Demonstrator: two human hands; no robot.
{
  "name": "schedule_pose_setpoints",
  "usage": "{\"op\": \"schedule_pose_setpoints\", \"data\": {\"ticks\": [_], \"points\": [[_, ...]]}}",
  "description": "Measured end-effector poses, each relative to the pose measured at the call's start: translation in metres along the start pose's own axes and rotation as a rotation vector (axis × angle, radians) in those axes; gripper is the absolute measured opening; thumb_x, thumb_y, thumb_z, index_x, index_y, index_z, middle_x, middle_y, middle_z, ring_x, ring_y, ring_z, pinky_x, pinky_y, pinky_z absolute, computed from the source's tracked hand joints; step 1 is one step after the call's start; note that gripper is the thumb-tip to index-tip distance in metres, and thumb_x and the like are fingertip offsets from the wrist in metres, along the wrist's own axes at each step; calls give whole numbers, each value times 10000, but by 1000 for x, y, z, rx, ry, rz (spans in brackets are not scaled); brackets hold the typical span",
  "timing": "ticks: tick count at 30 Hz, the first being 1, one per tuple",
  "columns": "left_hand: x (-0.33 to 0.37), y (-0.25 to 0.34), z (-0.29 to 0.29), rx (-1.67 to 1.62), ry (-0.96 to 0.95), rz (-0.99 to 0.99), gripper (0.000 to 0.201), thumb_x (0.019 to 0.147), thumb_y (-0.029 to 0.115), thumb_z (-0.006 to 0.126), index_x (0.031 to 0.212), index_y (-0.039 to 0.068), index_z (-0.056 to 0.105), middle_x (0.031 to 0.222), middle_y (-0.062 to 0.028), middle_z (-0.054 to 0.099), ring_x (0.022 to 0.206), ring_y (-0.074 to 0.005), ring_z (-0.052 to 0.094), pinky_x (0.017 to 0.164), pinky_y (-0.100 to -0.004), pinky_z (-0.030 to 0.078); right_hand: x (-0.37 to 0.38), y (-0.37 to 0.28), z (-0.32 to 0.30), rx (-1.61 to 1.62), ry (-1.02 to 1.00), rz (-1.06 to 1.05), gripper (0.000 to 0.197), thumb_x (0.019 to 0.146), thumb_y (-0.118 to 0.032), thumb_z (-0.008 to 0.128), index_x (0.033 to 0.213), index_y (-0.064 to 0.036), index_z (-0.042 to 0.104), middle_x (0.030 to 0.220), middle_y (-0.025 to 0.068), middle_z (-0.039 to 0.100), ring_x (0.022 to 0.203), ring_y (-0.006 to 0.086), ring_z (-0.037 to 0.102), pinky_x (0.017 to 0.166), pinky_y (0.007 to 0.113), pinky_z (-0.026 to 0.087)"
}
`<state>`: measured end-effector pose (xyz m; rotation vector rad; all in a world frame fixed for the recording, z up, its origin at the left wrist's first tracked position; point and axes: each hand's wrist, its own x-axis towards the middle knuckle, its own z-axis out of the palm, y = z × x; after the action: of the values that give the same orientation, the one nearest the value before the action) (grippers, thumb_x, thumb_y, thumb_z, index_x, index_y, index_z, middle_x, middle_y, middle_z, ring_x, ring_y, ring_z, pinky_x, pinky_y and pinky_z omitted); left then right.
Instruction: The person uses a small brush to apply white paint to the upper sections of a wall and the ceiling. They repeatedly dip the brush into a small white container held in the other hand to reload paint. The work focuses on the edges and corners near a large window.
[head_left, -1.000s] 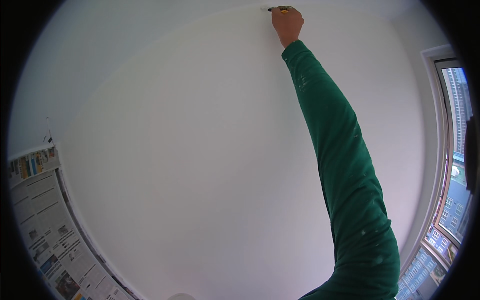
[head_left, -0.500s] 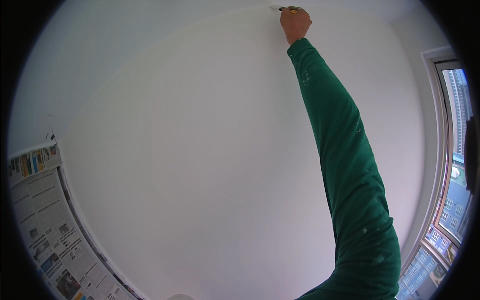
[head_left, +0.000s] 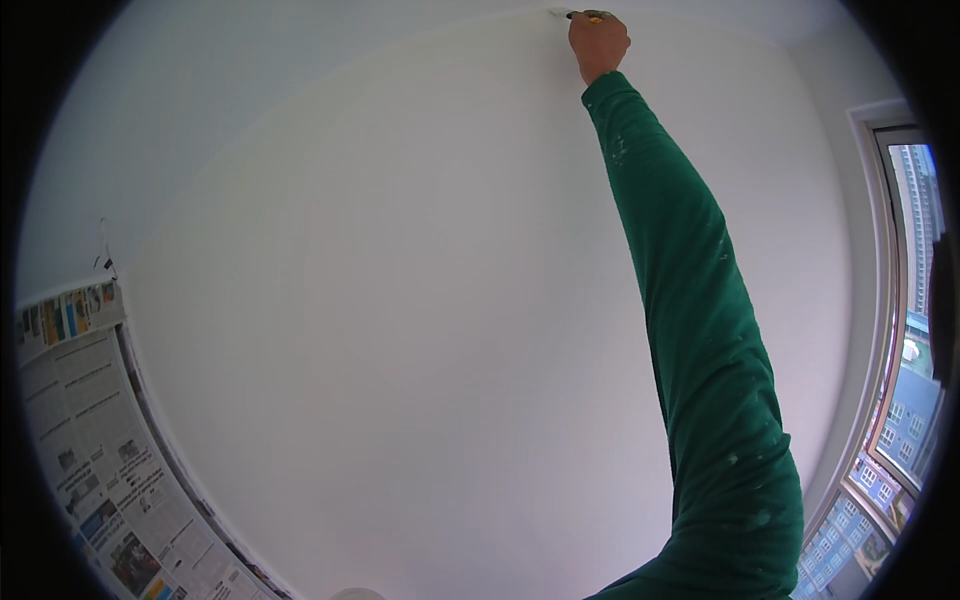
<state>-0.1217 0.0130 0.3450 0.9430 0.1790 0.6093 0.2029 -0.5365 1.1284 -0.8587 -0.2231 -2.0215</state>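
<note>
white wall (head_left: 400, 300) | right fingers (head_left: 588, 35): curled tight | holding brush (head_left: 572, 15)

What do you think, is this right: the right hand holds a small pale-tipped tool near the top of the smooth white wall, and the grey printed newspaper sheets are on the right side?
Not quite: the head view shows the grey printed newspaper sheets on the left, not the right. The right hand holds the small pale-tipped tool near the top of the smooth white wall.
</note>
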Motion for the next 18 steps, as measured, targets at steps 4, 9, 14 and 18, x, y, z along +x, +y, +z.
{"op": "schedule_pose_setpoints", "data": {"ticks": [4, 9, 14, 18], "points": [[1, -3, -7, -6, -17, 12, 620, 985, 258, 530, 1500, -51, 376, 1403, -225, 563, 1221, -373, 620, 1062, -530, 499, 1, 2, 2, 21, 6, 2, 306, 825, -283, 682, 970, -31, 777, 913, 180, 759, 867, 352, 735, 822, 419, 581], [0, -6, -9, -28, 36, -9, 592, 1014, 258, 513, 1500, -51, 374, 1401, -227, 561, 1216, -374, 621, 1063, -539, 496, -6, -1, 5, 41, -29, -4, 311, 820, -284, 674, 980, -39, 779, 911, 178, 759, 876, 361, 732, 837, 421, 579], [-6, -10, -12, -55, 34, 1, 594, 1017, 259, 517, 1503, -48, 368, 1386, -231, 570, 1198, -374, 631, 1047, -541, 507, -13, -5, 8, 17, -45, -21, 308, 822, -287, 666, 961, -33, 771, 883, 185, 753, 858, 376, 726, 828, 425, 579], [-11, -14, -17, -57, 63, -10, 588, 1005, 236, 530, 1499, -42, 376, 1380, -229, 577, 1171, -372, 646, 1028, -537, 523, -23, -15, 9, 37, -109, -10, 287, 855, -241, 652, 949, 15, 739, 912, 235, 732, 882, 414, 702, 841, 456, 562]]}}
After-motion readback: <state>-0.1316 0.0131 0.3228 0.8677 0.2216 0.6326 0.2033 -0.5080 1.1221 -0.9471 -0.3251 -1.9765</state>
